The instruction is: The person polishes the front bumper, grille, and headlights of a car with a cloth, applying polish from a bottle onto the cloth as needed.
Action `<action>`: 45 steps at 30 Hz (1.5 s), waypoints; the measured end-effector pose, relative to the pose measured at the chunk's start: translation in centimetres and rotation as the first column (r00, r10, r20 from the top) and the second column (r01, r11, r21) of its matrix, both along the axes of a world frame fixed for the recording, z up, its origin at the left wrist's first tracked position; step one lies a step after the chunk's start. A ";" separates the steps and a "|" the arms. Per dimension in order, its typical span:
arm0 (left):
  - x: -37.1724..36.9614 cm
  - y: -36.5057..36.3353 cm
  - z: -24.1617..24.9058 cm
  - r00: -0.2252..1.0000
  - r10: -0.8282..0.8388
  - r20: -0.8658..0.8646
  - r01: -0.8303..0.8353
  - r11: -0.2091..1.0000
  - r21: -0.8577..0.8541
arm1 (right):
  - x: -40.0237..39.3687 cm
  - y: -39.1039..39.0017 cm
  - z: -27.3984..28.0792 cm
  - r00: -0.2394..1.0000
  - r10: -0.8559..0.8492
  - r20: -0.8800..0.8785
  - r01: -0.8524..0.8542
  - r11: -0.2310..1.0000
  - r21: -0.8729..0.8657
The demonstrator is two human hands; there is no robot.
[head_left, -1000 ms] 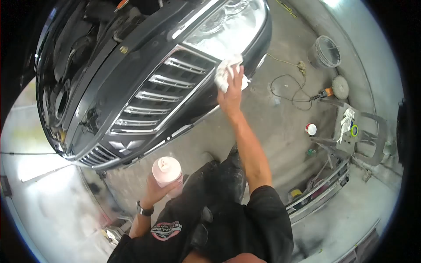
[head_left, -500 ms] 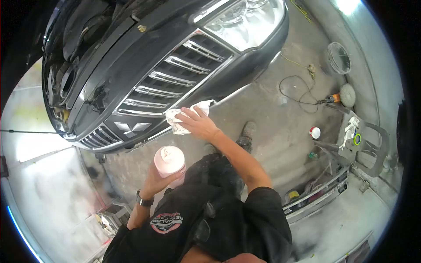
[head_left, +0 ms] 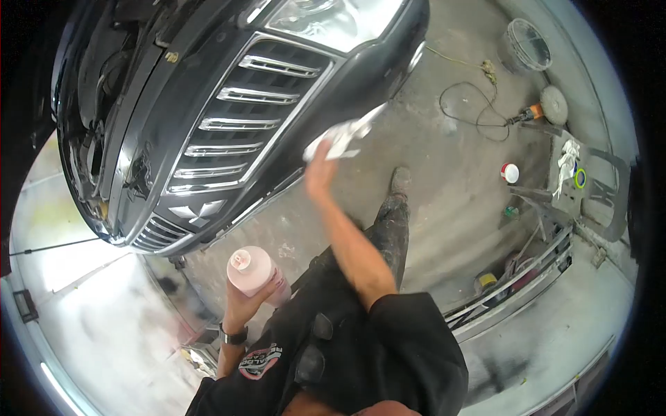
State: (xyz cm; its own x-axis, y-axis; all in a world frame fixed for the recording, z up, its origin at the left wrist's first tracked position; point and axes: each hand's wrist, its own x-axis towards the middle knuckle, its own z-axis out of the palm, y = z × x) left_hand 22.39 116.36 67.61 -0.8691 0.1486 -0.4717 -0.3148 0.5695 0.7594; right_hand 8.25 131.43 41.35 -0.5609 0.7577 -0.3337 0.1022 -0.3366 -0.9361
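Note:
My left hand (head_left: 241, 305), with a watch on its wrist, is wrapped round a pale pink bottle (head_left: 252, 272) with a capped top, held in front of my body. A white cloth (head_left: 340, 141), smeared by motion, is in my right hand (head_left: 320, 173). That arm reaches out to the lower front bumper (head_left: 354, 87) of a dark car, and the cloth overlaps the bumper's lower edge in this view. Left of the cloth is the chrome-barred grille (head_left: 239, 125), with a three-diamond badge (head_left: 198, 210) below it. The headlight (head_left: 333, 22) shows above.
On the floor to the right are a clear bucket (head_left: 528, 45), an orange polisher (head_left: 531, 112) with a round pad and cord, and a small red-and-white tub (head_left: 510, 172). A grey chair (head_left: 603, 201) bears a white rag (head_left: 567, 163). A metal frame (head_left: 513, 291) lies nearer my legs.
My right hand has moved the cloth rightward along the bumper's lower edge. My left hand and the bottle sit slightly lower and further left. The view has shifted, and one leg is stretched further out.

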 end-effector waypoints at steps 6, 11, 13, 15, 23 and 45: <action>0.6 -0.5 -0.3 0.999 -0.004 -0.045 0.003 1.000 -0.018 | -3.2 3.9 -1.8 0.987 -0.159 0.029 0.160 0.987 -0.027; 1.2 -2.0 0.1 0.998 -0.042 -0.040 0.037 0.993 -0.116 | -7.0 17.1 -0.4 0.988 -0.112 -0.105 0.126 0.982 0.138; 1.1 -2.6 -0.2 0.999 -0.042 -0.023 0.039 0.992 -0.123 | -5.3 13.1 -0.2 0.995 -0.099 0.012 0.098 0.992 0.075; 1.3 -3.1 -0.3 0.999 0.004 -0.054 -0.008 0.997 -0.073 | -3.2 6.2 0.6 0.996 -0.083 -0.013 0.083 0.997 -0.002; 1.4 -5.1 0.5 0.991 0.073 -0.111 -0.076 0.997 -0.029 | -2.8 -6.5 7.2 0.991 -0.120 0.063 0.122 0.992 -0.031; -3.6 1.6 0.4 0.998 -0.013 -0.065 0.013 1.000 0.000 | -5.2 11.1 0.4 0.986 -0.148 -0.075 0.158 0.977 0.145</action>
